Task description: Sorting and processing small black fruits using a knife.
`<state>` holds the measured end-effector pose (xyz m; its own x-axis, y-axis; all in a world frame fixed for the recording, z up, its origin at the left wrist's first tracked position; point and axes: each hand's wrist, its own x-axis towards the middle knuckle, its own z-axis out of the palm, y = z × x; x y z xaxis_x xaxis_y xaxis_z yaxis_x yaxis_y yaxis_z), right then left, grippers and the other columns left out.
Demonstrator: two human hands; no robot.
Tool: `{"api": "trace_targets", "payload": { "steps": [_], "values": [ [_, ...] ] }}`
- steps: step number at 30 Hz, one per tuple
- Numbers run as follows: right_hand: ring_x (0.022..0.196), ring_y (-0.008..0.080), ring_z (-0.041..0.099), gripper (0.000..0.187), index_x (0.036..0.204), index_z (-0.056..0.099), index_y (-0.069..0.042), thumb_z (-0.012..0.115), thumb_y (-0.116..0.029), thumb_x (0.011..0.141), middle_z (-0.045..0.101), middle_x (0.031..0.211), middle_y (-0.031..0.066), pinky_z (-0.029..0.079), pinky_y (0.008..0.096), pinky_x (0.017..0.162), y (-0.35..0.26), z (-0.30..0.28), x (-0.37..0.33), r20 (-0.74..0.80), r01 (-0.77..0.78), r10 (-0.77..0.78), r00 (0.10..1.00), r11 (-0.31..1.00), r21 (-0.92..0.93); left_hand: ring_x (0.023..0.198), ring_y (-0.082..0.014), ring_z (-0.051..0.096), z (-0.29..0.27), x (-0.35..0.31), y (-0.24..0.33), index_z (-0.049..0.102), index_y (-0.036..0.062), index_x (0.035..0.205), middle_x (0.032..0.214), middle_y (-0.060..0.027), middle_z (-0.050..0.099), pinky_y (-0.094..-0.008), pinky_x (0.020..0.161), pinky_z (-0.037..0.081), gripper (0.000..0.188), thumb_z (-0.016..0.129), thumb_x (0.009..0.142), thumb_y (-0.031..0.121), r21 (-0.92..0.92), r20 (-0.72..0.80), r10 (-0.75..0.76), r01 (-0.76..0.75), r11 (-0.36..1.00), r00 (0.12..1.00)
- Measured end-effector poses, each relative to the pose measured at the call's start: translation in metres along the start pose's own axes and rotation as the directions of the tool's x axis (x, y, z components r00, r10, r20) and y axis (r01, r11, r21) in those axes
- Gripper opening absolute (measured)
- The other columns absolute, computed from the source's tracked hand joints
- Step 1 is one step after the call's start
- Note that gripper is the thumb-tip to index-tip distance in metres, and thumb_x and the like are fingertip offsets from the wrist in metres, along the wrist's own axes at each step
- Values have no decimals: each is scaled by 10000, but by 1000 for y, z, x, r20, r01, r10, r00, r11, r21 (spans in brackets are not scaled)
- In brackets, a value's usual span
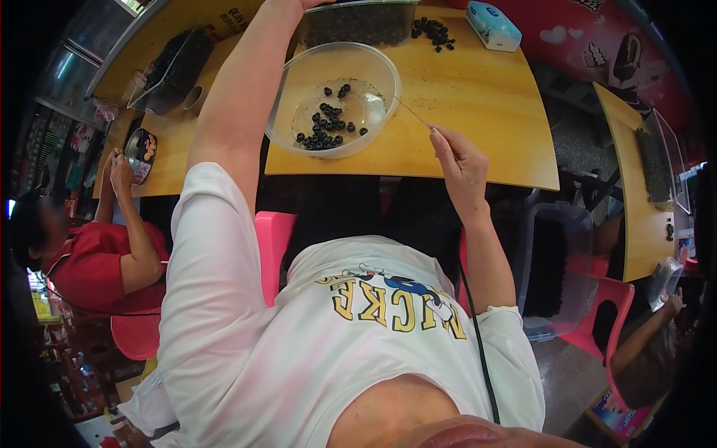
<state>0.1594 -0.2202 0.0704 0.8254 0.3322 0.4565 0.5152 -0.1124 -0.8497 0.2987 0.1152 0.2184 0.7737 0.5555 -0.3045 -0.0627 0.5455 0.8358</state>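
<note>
A round translucent plastic bowl (388,69) stands on the yellow wooden table near its front edge. Small black round pieces (323,123) lie in its bottom with dark crumbs. My right hand (463,158), to the right of the bowl, pinches a thin, needle-like stick (414,113) between thumb and fingers. The stick slants up and left to the bowl's rim. Stretched past the bowl's left side, my left arm reaches the top of the picture. There my left hand (308,3) is at a clear box (358,31) filled with dark pieces; its fingers are cut off from view.
More black pieces (435,33) lie loose beside a blue and white tissue pack (493,26). On the left, a person in red (123,257) works at a table with a dark-filled box (170,67). A plastic tub (556,261) of black material sits right of me, by a pink chair (616,313).
</note>
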Motion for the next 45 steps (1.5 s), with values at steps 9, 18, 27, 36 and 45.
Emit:
{"api": "trace_targets", "payload": {
  "steps": [9, 18, 27, 36, 45],
  "values": [
    [622, 79, 498, 212, 981, 655, 9, 596, -163, 871, 582, 698, 31, 404, 201, 570, 8, -5, 8, -26, -44, 45, 999, 998, 37, 762, -203, 623, -71, -57, -82, 609, -67, 953, 832, -134, 643, -299, 668, 526, 239, 607, 806, 121, 840, 542, -72, -538, 68, 837],
    [626, 79, 511, 212, 983, 659, 1, 611, -166, 862, 609, 723, 41, 407, 201, 564, 3, 0, 3, -7, 29, -29, 1000, 1000, -2, 707, -225, 644, -107, -37, -126, 658, -26, 872, 759, -128, 661, -330, 651, 502, 222, 668, 690, 99, 776, 611, 7, -596, -208, 792],
    [634, 66, 485, 235, 998, 655, 4, 597, -185, 872, 558, 687, 10, 389, 195, 574, 1, -7, 4, -9, -81, 83, 997, 990, 113, 939, -187, 610, -85, -158, -107, 490, -94, 1148, 1079, -151, 574, -244, 826, 529, 281, 491, 887, 11, 235, 531, -192, 74, 969, 825],
    [615, 79, 471, 218, 1013, 649, -3, 603, -148, 857, 528, 663, 18, 356, 208, 536, -36, -4, -10, 163, -26, -8, 987, 979, 204, 854, -174, 636, -121, -236, -168, 550, -11, 1056, 928, -121, 626, -249, 745, 545, 180, 521, 890, 51, -255, 628, -102, 328, 909, 771],
    [552, 187, 538, 373, 991, 652, -57, 751, -176, 652, 574, 672, 65, 409, 277, 476, -44, 7, -16, 174, 603, -583, 793, 793, -92, 847, -174, 634, -124, -247, -174, 568, 13, 1045, 953, -110, 629, -266, 751, 541, 175, 542, 873, 30, -263, 569, -110, 307, 915, 815]
  ]
}}
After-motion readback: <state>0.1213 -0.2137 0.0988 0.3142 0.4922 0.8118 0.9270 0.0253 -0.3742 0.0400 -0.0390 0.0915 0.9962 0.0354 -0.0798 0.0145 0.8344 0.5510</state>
